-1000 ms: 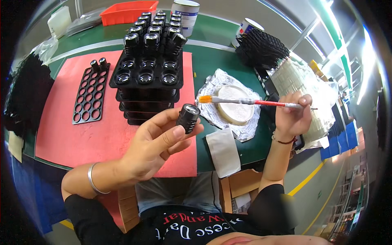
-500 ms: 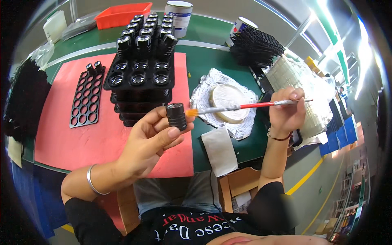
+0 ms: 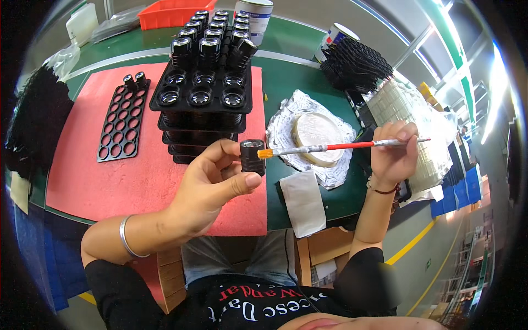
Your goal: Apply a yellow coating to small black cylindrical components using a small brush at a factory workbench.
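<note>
The left hand (image 3: 208, 187) is clamped on a black cylinder (image 3: 251, 160) above the pink mat (image 3: 110, 190) on the bench (image 3: 300, 77) — the right hand (image 3: 394, 158), well apart, pinches a red-handled brush (image 3: 342, 146), bristles (image 3: 265, 154) at the cylinder's side.

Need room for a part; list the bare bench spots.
Bare: pink mat between perforated black tray and left forearm; green tabletop between white sheet and right forearm. Crowded: the mat's far right, under stacked black trays; the tabletop's right side, under a black pile and pale stack.
</note>
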`<state>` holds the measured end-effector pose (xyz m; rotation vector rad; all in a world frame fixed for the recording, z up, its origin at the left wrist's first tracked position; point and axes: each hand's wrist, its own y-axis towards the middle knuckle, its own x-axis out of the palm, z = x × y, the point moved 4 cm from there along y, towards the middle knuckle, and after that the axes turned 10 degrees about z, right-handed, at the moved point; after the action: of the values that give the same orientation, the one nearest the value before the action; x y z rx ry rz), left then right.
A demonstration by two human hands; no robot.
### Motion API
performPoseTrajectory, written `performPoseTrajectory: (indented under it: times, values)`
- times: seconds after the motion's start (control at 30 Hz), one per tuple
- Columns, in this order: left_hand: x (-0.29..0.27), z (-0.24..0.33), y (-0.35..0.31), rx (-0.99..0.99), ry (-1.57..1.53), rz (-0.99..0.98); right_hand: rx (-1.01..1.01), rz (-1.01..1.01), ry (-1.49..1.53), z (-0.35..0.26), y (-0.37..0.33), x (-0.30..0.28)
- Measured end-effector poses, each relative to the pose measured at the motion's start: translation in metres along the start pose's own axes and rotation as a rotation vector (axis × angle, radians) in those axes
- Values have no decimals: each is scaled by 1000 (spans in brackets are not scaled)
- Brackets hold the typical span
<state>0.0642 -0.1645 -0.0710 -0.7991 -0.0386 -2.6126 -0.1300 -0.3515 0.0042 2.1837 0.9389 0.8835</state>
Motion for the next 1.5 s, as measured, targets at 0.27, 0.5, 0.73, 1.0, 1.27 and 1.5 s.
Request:
performPoseTrajectory:
  times: [0.27, 0.5, 0.73, 1.0, 1.27, 1.5]
  values:
    - [2, -1, 0, 5, -27, -7, -20, 43, -121, 1, 2, -2]
    - [6, 1, 0, 1, 21, -20, 3, 105, -132, 3, 5, -8]
    - [8, 2, -1, -11, 17, -107, 21, 137, -116, 3, 6, -10]
    - [14, -1, -5, 8, 66, -241, -81, 198, -67, -3, 11, -21]
    - [0, 82, -34, 996, 514, -275, -74, 515, 183, 0, 12, -46]
    - [-170, 174, 43, 941, 953, 796, -106, 537, 185, -2, 14, -47]
